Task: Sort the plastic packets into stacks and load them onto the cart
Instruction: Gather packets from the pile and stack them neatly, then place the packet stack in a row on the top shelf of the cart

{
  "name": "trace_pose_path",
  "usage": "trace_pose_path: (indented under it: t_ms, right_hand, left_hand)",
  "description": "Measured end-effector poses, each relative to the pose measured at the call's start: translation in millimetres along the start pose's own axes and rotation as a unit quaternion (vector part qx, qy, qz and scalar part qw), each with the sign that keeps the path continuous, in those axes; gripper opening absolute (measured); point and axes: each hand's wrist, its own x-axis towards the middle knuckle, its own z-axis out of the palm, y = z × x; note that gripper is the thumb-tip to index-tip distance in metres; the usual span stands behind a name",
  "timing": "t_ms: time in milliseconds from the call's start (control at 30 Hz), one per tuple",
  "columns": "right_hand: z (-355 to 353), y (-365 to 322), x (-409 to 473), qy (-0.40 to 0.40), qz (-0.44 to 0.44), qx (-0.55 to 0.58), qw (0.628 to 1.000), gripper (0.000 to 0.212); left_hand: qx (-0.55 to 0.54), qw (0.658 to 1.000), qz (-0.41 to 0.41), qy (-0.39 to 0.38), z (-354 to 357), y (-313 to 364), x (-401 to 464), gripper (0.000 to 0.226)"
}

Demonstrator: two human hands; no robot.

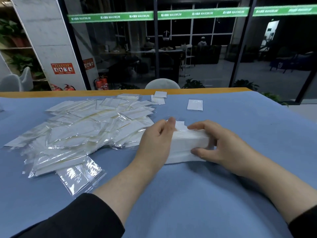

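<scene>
1. The bench [223,194] was covered with a blue cloth and had a wooden far edge; behind it stood a dark glass wall with a green banner [154,14] across it.
2. A loose heap of clear plastic packets [77,131] lay spread over the left half of the bench.
3. A squared stack of packets [187,145] sat on the cloth at the centre, just right of the heap.
4. The left hand [157,143] lay against the stack's left end, its grip curled round that end.
5. The right hand [221,145] clasped the stack's right end, fingers on the far side and thumb on the near side.
6. A few single packets lay apart near the far edge, one white packet [195,104] by itself.
7. Two red fire extinguishers [101,83] stood behind the glass.
</scene>
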Motion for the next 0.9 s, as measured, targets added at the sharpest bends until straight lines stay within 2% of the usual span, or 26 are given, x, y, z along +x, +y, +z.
trace_pose_path:
  t_ms: [67,100,167,200,267,333,433,567,667,800,900]
  right_hand:
    - [-2,1,1,0.01,-0.003,-0.013,1.0,0.041]
    - [-4,0,1,0.017,-0.007,-0.019,1.0,0.04]
    - [-8,-3,-2,0.029,-0.02,-0.029,0.999,0.039]
    - [-11,-5,-4,0.035,-0.028,-0.034,0.998,0.039]
    - [-19,-11,-14,0.045,-0.041,-0.049,0.997,0.039]
    - [-32,-20,-30,0.059,-0.051,-0.066,0.995,0.039]
    - [-61,-36,-69,0.083,-0.039,-0.087,0.992,0.038]
    - [-108,-52,-152,0.125,0.023,-0.111,0.986,0.041]
    - [-150,-64,-238,0.153,0.094,-0.15,0.972,0.048]
    - [-202,-86,-368,0.171,0.184,-0.223,0.942,0.057]
    - [-230,-105,-458,0.198,0.243,-0.268,0.911,0.06]
  left_hand:
    - [-0.001,0.997,-0.023,-0.076,-8,3,-2,0.022]
    - [0.01,0.993,-0.031,-0.111,-15,2,-2,0.027]
    - [0.059,0.984,-0.013,-0.165,-29,0,-2,0.055]
    - [0.089,0.981,0.001,-0.173,-33,2,-2,0.059]
    - [0.118,0.978,0.031,-0.167,-35,11,-6,0.051]
    - [0.13,0.975,0.066,-0.166,-29,24,-12,0.04]
    - [0.132,0.966,0.111,-0.193,-9,48,-28,0.036]
    - [0.113,0.949,0.167,-0.244,45,91,-64,0.032]
    - [0.078,0.928,0.168,-0.324,104,127,-103,0.033]
    - [0.018,0.89,0.202,-0.408,187,178,-184,0.04]
    - [-0.022,0.844,0.208,-0.494,241,209,-247,0.038]
